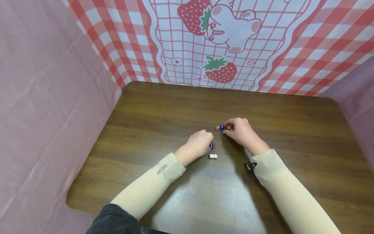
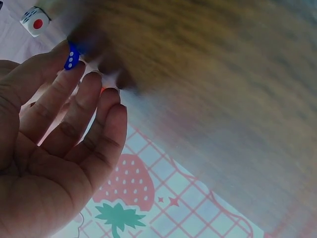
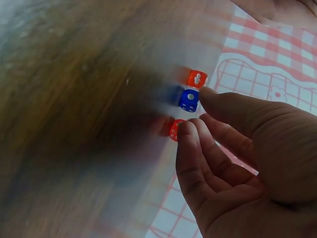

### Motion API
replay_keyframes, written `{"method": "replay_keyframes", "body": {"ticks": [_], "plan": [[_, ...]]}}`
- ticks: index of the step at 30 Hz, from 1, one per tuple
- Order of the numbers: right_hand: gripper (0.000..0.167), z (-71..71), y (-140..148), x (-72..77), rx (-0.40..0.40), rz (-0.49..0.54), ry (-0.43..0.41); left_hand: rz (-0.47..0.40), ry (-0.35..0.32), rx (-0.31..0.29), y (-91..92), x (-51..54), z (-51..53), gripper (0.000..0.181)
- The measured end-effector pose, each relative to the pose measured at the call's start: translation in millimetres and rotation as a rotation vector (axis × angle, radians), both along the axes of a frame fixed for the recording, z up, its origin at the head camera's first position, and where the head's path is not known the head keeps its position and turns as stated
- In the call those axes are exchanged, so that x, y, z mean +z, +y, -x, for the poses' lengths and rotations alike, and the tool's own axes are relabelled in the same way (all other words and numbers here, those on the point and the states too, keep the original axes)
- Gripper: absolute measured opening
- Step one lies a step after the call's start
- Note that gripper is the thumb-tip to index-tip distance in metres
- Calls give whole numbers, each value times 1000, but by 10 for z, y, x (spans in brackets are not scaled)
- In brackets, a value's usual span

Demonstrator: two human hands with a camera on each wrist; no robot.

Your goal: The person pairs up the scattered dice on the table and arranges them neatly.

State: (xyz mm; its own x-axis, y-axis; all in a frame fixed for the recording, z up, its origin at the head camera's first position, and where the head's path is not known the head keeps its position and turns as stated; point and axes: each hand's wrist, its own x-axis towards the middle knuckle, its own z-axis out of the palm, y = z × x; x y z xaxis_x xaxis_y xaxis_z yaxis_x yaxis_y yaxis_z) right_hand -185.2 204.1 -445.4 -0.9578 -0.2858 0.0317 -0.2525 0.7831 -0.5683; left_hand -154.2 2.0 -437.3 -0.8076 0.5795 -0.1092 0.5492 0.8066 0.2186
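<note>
1. Left hand point(image 1: 198, 143): grip pinching one blue die point(image 2: 72, 58) between thumb and forefinger.
2. White dice point(image 1: 213, 156), two: side by side on the worktop point(image 1: 163, 110), just on the person's side of the pinched die.
3. Row, farther out: left red die point(image 3: 197, 78), middle blue die point(image 3: 189, 100), right red die point(image 3: 175, 130).
4. Right hand point(image 1: 240, 131): fingertip at the right red die; grasping or released, cannot tell.
5. Step, judged: lining up dice.
6. Next move, judged: calls for a light nudge squaring the row.
</note>
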Motion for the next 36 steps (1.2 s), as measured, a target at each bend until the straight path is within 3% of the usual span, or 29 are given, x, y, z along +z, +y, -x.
{"method": "replay_keyframes", "body": {"ticks": [17, 36], "plan": [[12, 130, -107, -19, 7, -106, -17, -2, -13, 4, -5, 5, -1, 14], [8, 13, -115, -41, 29, -115, -26, 0, 0, 6, 1, 3, -7, 12]]}}
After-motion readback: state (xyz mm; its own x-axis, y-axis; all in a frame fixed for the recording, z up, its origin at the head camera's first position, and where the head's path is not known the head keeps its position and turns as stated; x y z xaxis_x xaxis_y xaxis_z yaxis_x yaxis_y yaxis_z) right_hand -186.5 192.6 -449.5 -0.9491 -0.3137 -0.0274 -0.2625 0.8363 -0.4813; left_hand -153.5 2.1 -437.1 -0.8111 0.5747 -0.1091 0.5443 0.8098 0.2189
